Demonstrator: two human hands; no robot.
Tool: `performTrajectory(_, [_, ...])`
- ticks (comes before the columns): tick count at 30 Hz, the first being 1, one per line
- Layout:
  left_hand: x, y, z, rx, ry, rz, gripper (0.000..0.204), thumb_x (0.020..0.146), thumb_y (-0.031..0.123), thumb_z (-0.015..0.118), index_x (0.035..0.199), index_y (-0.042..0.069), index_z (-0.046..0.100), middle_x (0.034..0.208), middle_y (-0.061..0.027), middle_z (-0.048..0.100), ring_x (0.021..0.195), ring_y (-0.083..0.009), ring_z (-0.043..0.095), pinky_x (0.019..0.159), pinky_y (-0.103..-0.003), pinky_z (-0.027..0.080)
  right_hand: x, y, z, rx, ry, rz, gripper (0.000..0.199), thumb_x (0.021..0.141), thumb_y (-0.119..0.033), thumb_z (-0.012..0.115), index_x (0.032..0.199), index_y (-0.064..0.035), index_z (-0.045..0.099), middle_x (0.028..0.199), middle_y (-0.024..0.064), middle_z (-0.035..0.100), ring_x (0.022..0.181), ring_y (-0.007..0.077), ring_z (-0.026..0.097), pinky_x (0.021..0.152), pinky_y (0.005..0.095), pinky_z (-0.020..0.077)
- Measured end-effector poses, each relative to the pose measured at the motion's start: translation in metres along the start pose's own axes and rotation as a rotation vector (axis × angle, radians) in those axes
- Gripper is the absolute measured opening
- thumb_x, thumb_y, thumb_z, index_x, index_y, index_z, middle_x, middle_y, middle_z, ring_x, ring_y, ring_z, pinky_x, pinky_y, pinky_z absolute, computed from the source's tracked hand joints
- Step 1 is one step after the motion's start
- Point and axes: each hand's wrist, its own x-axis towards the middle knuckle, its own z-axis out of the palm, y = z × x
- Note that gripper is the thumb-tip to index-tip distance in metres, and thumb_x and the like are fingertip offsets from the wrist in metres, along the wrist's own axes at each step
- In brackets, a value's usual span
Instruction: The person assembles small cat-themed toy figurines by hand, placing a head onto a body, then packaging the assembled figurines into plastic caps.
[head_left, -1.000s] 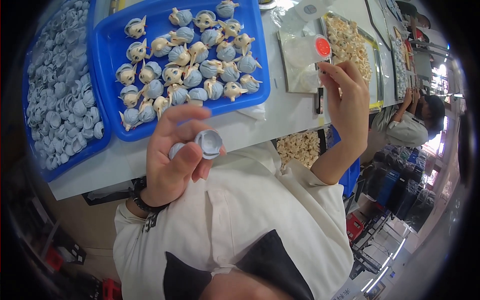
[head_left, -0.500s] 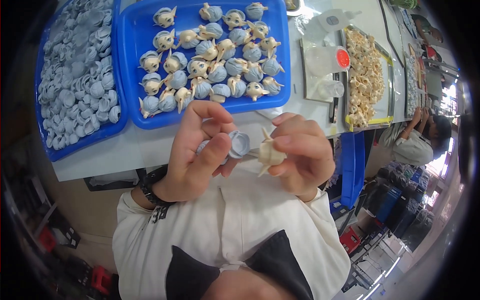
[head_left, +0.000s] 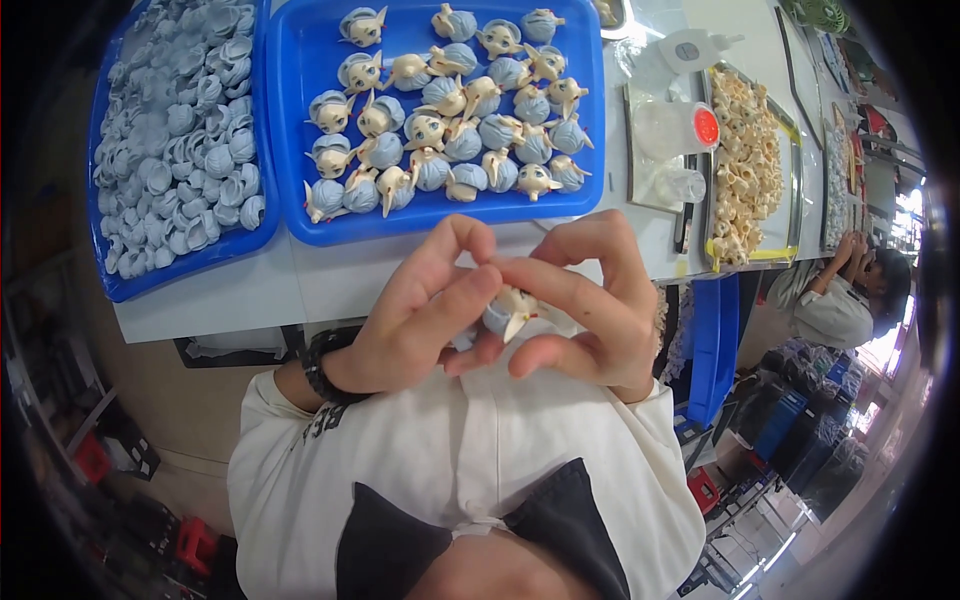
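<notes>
A small cream doll head [head_left: 517, 302] with pointed ears sits against a blue-grey hair piece [head_left: 496, 319] between my hands, above the near table edge. My left hand [head_left: 420, 315] is closed around the hair piece, its thumb at the upper left of the head. A bit of another blue-grey piece shows low in the left fingers, mostly hidden. My right hand [head_left: 598, 305] curls over the head from the right. Its index finger presses on the top, while its thumb is lower, beside the ear. The back of the head is hidden by fingers.
A blue tray [head_left: 440, 226] of several finished-looking heads lies ahead; left of it is another blue tray [head_left: 190, 262] heaped with hair pieces. Cream parts [head_left: 745, 170] fill a yellow-edged tray at right, near clear bottles [head_left: 665, 128]. A person [head_left: 825, 300] works at far right.
The cream head in my right hand has moved left and met the hair piece in my left hand. My right index finger now lies across it. The whole view has shifted slightly.
</notes>
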Motion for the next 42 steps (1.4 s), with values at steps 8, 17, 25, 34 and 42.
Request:
performTrajectory(8, [0.003,0.007,0.005,0.058,0.127,-0.012,0.033,0.094,0.035,0.033,0.113,0.007,0.032,0.073,-0.0038,0.051,0.049,-0.0039,0.043,0.04,-0.016,0.029,-0.001,0.009,0.031,-0.061,0.144,0.005,0.038,0.065,-0.031,0.068,0.089,-0.0023,0.06,0.083,0.0092,0.052,0.067,0.0219,0.048,0.058,0.0309,0.0361])
performTrajectory(17, [-0.008,0.01,0.002,-0.24,0.348,0.455,0.033,0.09,0.025,0.04,0.117,0.007,0.034,0.078,-0.0081,0.047,0.06,-0.015,0.048,0.042,-0.019,0.035,0.039,0.029,0.015,-0.319,0.296,-0.118,0.029,0.068,-0.024,0.068,0.087,-0.0044,0.06,0.083,0.0093,0.053,0.067,0.0224,0.048,0.059,0.0318,0.0353])
performTrajectory(25, [-0.016,0.0,-0.02,-0.127,-0.019,0.558,0.032,0.093,0.035,0.036,0.084,0.005,0.042,0.063,-0.0072,0.043,0.045,-0.0109,0.037,0.038,-0.02,0.028,0.117,0.078,0.048,-0.707,0.138,-0.113,0.026,0.071,-0.026,0.065,0.087,-0.0057,0.061,0.099,0.0097,0.052,0.095,0.0268,0.049,0.079,0.0393,0.04])
performTrajectory(34, [-0.018,0.016,-0.022,-0.12,-0.225,0.216,0.041,0.087,0.035,0.037,0.08,-0.003,0.049,0.063,-0.0108,0.048,0.048,-0.0136,0.04,0.043,-0.025,0.032,-0.04,0.067,-0.142,-0.72,0.708,0.256,0.036,0.075,0.012,0.045,0.104,-0.0049,0.059,0.104,0.0067,0.06,0.084,0.0157,0.059,0.072,0.0237,0.0475])
performTrajectory(42, [0.002,0.006,-0.003,-0.216,-0.384,-0.073,0.028,0.088,0.025,0.047,0.096,-0.002,0.045,0.084,-0.0185,0.052,0.056,-0.0137,0.05,0.042,-0.02,0.038,-0.175,0.142,-0.193,-0.414,0.429,0.883,0.034,0.074,0.001,0.052,0.106,-0.0064,0.061,0.091,0.0038,0.064,0.072,0.0065,0.056,0.062,0.0203,0.0439])
